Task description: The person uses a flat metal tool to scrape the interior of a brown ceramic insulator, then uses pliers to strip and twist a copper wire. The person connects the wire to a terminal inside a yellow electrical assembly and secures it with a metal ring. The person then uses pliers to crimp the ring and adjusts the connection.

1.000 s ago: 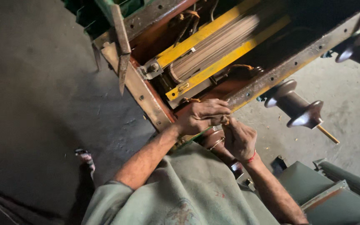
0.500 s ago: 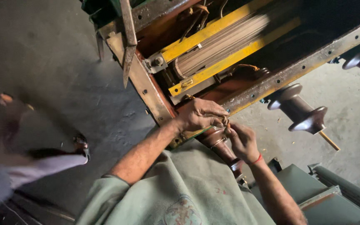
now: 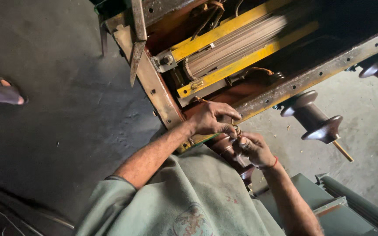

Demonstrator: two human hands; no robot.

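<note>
The left hand [image 3: 211, 117] curls over the top of a brown ribbed insulator [image 3: 230, 150], fingers bent and pinching at its tip. The right hand [image 3: 253, 148] meets it from the other side, fingertips closed on the same small part; what they pinch is too small to make out. The insulator stands at the edge of a rusty metal tank frame [image 3: 285, 89], mostly hidden behind the hands and the green shirt [image 3: 189, 196]. A second insulator [image 3: 313, 117] juts out to the right

No packages, signs or screens, possibly one small white label [image 3: 212, 45] (on yellow bar)
</note>
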